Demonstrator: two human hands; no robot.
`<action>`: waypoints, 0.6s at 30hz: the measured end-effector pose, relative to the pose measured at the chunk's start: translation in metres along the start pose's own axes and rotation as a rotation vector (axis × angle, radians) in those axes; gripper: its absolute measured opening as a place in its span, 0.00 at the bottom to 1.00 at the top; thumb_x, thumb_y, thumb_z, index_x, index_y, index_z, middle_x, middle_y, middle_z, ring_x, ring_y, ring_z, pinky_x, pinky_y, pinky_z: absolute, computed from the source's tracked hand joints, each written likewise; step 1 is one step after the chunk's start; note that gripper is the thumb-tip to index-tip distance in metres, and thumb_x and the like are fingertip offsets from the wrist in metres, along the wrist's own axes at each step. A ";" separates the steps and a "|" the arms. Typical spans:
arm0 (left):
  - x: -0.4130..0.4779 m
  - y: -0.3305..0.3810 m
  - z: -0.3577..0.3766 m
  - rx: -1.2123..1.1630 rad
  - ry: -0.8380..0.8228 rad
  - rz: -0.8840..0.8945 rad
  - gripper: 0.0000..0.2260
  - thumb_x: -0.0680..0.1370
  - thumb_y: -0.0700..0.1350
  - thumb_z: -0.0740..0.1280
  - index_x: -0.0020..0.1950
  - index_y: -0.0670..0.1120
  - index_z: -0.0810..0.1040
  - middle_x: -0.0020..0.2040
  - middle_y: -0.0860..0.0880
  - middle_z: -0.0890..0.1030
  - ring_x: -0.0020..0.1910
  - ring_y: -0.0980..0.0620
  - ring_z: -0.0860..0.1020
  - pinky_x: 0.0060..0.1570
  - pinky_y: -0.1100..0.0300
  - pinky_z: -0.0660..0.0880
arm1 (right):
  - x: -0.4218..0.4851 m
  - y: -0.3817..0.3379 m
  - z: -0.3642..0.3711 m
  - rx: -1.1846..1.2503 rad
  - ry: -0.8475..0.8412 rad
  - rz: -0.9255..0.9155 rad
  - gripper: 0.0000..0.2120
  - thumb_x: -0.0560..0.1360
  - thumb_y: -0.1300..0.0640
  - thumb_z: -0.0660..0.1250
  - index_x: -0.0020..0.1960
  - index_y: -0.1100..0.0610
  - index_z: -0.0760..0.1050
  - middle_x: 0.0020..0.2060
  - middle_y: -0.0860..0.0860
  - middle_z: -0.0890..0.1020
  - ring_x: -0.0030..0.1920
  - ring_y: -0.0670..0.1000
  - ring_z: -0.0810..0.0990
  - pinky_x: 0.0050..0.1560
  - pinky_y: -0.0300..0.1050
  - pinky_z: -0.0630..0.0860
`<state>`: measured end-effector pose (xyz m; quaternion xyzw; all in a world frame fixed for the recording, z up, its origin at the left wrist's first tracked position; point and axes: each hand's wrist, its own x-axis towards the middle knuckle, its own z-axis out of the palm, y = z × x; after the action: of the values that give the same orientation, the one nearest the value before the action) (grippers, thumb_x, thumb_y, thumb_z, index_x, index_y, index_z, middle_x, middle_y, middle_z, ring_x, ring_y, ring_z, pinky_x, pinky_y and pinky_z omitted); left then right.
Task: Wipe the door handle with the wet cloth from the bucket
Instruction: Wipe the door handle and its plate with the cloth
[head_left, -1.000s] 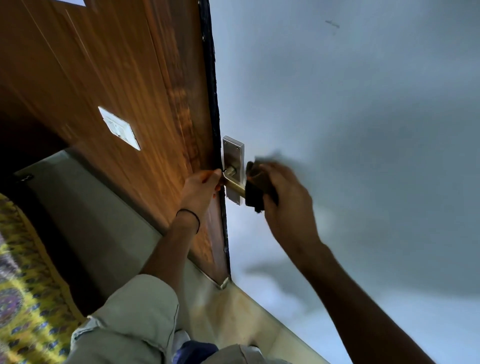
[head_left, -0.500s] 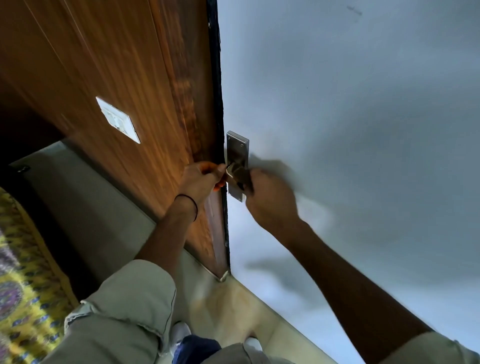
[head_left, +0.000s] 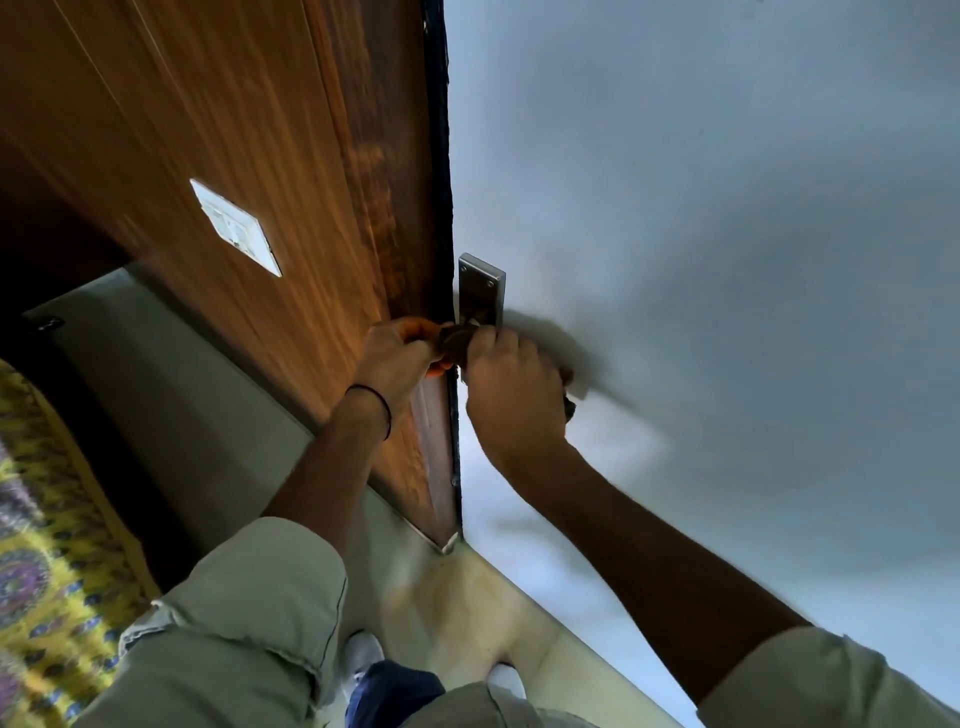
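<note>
Door handle (head_left: 480, 312) sits mostly hidden beneath right hand (head_left: 511, 395) gripping dark cloth (head_left: 453, 343); left hand (head_left: 397, 358) pinches it too.

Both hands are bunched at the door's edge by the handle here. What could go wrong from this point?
1. The left hand grips the open door's edge; if the door swings, fingers might get pinched.
2. The right hand hides the cloth and lever, so the metal plate above may go unwiped.
</note>
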<state>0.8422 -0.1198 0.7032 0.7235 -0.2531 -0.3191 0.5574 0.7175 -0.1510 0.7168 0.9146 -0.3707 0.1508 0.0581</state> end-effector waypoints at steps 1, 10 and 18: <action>0.000 0.000 0.001 -0.008 0.005 0.007 0.05 0.80 0.38 0.66 0.44 0.43 0.79 0.40 0.48 0.80 0.40 0.54 0.80 0.39 0.67 0.79 | -0.007 0.007 -0.002 -0.006 0.005 -0.013 0.20 0.77 0.61 0.48 0.57 0.62 0.76 0.47 0.58 0.84 0.46 0.57 0.84 0.43 0.48 0.78; 0.004 -0.004 -0.001 -0.039 -0.015 0.008 0.07 0.79 0.44 0.68 0.41 0.48 0.81 0.40 0.47 0.83 0.45 0.49 0.82 0.54 0.56 0.79 | -0.018 0.030 -0.001 0.196 -0.072 0.134 0.06 0.77 0.60 0.66 0.53 0.58 0.77 0.47 0.56 0.83 0.46 0.60 0.82 0.39 0.47 0.71; 0.004 -0.001 -0.002 -0.016 -0.025 -0.020 0.09 0.79 0.36 0.66 0.41 0.47 0.79 0.39 0.48 0.82 0.42 0.52 0.81 0.56 0.55 0.79 | 0.012 0.004 0.006 0.193 0.032 0.132 0.11 0.78 0.54 0.66 0.58 0.58 0.75 0.49 0.55 0.84 0.46 0.57 0.84 0.37 0.44 0.67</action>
<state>0.8462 -0.1218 0.7022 0.7175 -0.2502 -0.3359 0.5566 0.7248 -0.1631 0.7150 0.8871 -0.4128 0.2037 -0.0346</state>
